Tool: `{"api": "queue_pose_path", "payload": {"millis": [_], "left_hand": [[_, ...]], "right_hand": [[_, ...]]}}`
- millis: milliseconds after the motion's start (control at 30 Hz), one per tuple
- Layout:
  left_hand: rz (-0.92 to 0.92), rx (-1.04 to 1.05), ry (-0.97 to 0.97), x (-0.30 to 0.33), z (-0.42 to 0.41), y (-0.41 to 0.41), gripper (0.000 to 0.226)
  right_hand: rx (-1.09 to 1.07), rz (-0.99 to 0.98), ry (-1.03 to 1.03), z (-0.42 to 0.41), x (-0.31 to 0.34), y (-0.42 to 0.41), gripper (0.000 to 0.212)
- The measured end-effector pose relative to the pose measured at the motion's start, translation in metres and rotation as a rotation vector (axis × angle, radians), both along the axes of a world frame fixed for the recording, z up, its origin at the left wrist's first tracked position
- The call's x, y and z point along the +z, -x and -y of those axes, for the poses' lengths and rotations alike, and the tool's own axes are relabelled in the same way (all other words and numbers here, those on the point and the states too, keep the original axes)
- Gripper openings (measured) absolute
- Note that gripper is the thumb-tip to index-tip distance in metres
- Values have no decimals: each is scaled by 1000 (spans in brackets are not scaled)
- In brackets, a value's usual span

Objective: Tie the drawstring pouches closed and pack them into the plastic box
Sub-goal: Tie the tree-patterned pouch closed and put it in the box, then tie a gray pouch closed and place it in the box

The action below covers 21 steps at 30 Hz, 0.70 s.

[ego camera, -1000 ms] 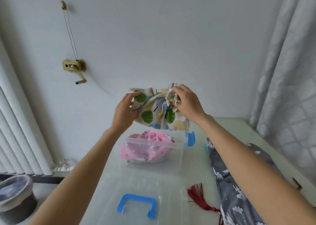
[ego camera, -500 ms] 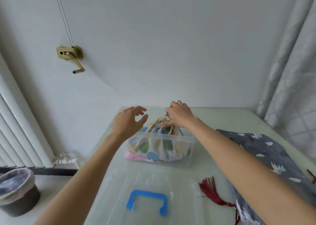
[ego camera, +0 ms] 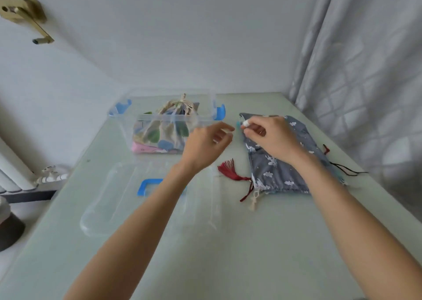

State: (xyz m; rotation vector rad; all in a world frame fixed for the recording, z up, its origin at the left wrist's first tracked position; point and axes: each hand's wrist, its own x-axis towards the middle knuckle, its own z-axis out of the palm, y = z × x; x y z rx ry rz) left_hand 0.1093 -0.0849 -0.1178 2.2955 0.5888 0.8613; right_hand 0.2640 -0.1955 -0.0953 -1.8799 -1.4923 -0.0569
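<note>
Pouches: 3 seen. Tree-print pouch (ego camera: 164,128) and pink pouch (ego camera: 142,147) under it, both inside 1 clear plastic box (ego camera: 170,118) at 12 o'clock; 1 grey cloud-print pouch (ego camera: 277,167) at 2 o'clock. 1 clear lid (ego camera: 127,199) with 1 blue handle (ego camera: 146,185). 1 red tassel (ego camera: 228,170). 2 hands: left hand (ego camera: 206,145), right hand (ego camera: 272,137).
</note>
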Motion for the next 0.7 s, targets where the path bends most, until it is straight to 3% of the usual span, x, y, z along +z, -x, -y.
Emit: {"api": "queue_pose_path", "payload": {"millis": [167, 300, 500, 700], "left_hand": [[-245, -119, -1, -41, 61, -33, 22], [-383, -52, -48, -72, 81, -43, 40], [-282, 1, 141, -84, 82, -34, 28], [-249, -19, 123, -83, 71, -12, 19]], "right_hand": [[-112, -19, 163, 82, -49, -28, 13], [-226, 75, 236, 124, -80, -55, 24], [-380, 119, 313, 174, -109, -83, 38], [-421, -26, 61, 186, -124, -87, 24]]}}
